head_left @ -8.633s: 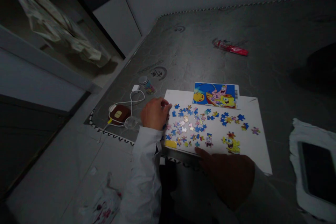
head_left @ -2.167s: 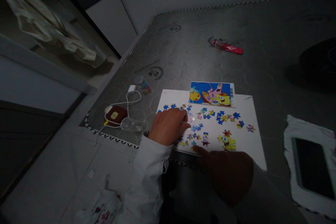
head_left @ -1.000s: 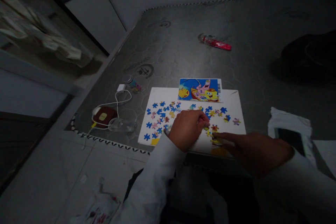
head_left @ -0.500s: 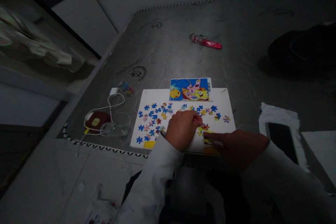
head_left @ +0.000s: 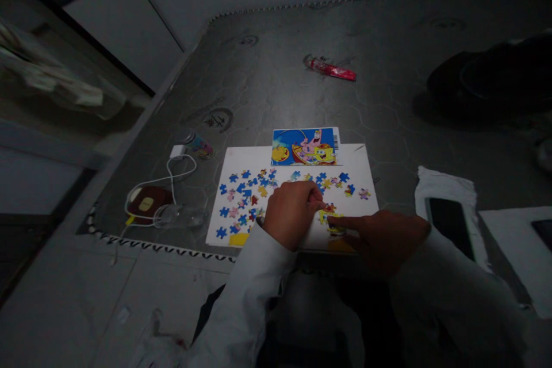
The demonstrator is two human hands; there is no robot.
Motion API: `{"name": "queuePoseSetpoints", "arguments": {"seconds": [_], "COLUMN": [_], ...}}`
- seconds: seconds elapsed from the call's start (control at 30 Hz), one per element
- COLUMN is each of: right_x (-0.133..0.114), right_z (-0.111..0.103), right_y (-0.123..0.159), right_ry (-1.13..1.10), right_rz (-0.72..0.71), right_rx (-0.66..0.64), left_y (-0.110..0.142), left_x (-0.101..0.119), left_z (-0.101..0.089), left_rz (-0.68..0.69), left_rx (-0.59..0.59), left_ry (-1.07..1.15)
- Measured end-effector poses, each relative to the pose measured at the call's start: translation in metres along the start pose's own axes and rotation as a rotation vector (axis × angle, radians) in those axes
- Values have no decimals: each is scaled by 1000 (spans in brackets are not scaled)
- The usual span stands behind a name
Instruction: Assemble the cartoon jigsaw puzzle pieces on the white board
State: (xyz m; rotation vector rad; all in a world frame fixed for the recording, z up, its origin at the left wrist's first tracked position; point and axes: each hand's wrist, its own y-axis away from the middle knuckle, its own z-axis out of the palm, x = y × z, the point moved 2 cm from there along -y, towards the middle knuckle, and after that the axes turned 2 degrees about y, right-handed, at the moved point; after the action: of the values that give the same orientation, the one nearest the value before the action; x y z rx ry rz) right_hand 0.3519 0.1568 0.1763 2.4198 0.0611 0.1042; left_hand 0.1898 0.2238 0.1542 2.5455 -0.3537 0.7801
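Several joined jigsaw pieces (head_left: pixel 334 226), yellow with some red at the top, lie near the front edge of a white board (head_left: pixel 308 238). My left hand (head_left: pixel 288 213) is curled at their left side, thumb and fingertips pressed together at a reddish puzzle piece (head_left: pixel 330 207) on their upper edge; the fingers partly hide what they grip. From the right, my right hand (head_left: pixel 383 237) reaches in with the index finger stretched out, its tip touching the joined pieces. Loose jigsaw pieces (head_left: pixel 242 192), mostly blue, are spread over the board's left half and along its middle.
A cartoon picture card (head_left: pixel 304 146) lies at the board's back edge. Left are a white cable with charger (head_left: pixel 177 152), a brown case (head_left: pixel 148 202), a clear cup (head_left: pixel 181 216) and a small printed cylinder (head_left: pixel 199 145). A phone (head_left: pixel 449 224) lies right; a red packet (head_left: pixel 332 69) lies behind.
The whole view has shifted slightly, so things appear a little farther left. Both hands keep nearly the same pose at the joined pieces.
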Motion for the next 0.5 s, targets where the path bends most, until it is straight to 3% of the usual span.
{"name": "queuePoseSetpoints", "arguments": {"seconds": [0.2, 0.5], "right_x": [8, 5], "right_z": [-1, -1], "right_y": [-2, -2], "right_ry": [-15, 19], "right_rz": [-15, 13], "right_rx": [-81, -4], "left_y": [3, 4], "left_x": [2, 6], "left_z": [-1, -3], "left_rz": [-30, -96], "left_rx": [9, 15], "left_ry": [-25, -29]}}
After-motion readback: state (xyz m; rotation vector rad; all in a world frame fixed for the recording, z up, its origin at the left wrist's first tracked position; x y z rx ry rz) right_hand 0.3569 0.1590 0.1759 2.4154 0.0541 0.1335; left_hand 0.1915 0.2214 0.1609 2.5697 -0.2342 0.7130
